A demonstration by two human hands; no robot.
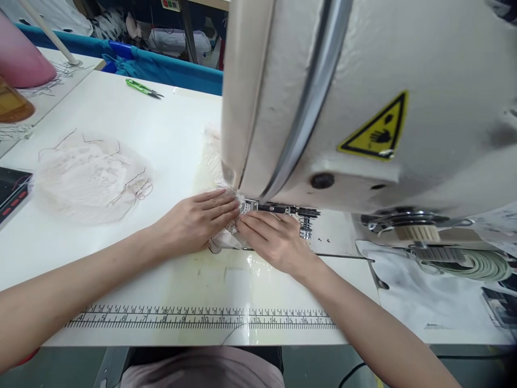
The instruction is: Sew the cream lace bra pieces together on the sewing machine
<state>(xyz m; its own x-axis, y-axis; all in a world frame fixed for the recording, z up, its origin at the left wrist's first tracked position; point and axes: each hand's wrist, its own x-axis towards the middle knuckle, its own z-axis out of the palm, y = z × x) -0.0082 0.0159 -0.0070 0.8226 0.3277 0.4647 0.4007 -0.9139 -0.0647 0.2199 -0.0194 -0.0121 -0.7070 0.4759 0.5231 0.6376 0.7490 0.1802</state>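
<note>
My left hand [200,218] lies flat, fingers stretched out, on a piece of pale lace fabric [212,159] under the sewing machine [258,102]. The machine head covers part of that fabric. Opposite it, my right hand [278,240] rests with extended fingers at the fabric's near right side, close to the presser foot [248,206]. The fingertips of both hands nearly meet beside the foot. A second sheer, pale piece of fabric [86,175] with loose dark threads is spread on the table to the left.
Green thread snips [143,88] lie at the back of the white table [181,118]. A pink thread cone [24,51] stands far left above a dark device [12,191]. A printed ruler [205,318] runs along the front edge. The handwheel-side dial [418,231] sits at right.
</note>
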